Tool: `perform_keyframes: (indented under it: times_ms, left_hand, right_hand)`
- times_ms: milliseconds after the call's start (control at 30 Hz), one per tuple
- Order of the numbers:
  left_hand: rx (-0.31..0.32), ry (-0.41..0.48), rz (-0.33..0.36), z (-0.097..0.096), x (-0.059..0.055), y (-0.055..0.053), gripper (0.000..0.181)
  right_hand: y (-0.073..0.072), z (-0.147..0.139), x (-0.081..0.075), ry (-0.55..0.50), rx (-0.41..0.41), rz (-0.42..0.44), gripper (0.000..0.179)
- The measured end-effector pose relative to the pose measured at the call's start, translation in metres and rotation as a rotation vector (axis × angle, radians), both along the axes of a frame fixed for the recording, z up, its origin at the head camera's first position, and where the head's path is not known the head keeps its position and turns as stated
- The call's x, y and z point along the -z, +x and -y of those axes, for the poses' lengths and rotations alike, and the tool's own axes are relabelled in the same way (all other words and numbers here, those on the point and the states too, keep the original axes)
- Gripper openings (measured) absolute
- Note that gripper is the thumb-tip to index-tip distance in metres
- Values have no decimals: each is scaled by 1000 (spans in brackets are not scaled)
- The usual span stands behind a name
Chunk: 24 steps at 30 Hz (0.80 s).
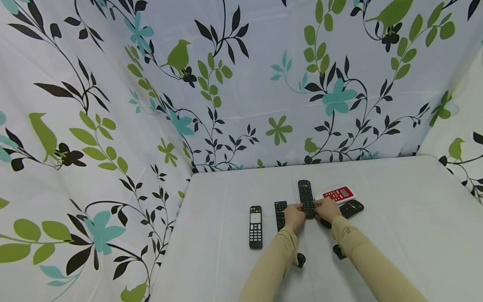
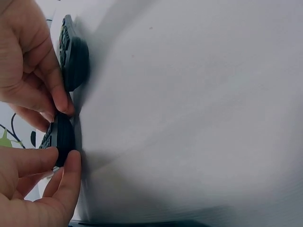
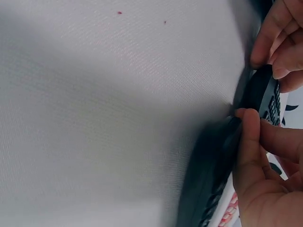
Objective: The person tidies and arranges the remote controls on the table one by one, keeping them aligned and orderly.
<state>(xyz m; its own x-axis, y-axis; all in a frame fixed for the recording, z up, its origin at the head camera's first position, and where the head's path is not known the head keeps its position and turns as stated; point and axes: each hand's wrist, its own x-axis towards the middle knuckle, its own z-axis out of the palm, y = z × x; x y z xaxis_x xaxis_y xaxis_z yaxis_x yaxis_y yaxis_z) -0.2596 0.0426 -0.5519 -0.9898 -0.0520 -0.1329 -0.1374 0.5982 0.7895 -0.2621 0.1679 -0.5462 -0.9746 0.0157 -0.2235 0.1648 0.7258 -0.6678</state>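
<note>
A black remote control [image 1: 306,196] lies lengthwise between the two hands. My left hand [image 1: 294,217] pinches the near end of it from the left side; in the left wrist view that hand's thumb and finger grip the remote's edge [image 2: 65,137]. From the other side my right hand [image 1: 327,209] pinches the same near end, its thumb and fingertips [image 3: 252,124] at the edge in the right wrist view. A second black remote [image 1: 280,212] is beside the left hand, partly covered by it. Another black remote [image 1: 351,208], partly hidden by the right hand, lies to the right.
A red and white calculator [image 1: 341,193] lies behind the right-hand remote, overlapping it in the head view. Farther left is a black remote with a light round pad [image 1: 255,226]. All rest on a white-covered table [image 1: 215,260], with patterned curtains [image 1: 241,105] behind and at the sides.
</note>
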Motion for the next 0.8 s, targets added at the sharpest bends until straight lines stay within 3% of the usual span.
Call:
perform_keyframes:
  times_ms: [400,800]
  left_hand:
    - [-8,11,-23,0,2,13,35]
    - [8,17,-20,-1,3,25,37]
  right_hand:
    - [13,-11,9,-73,-37,-26,41]
    - [22,-12,7,-81,-20,20,40]
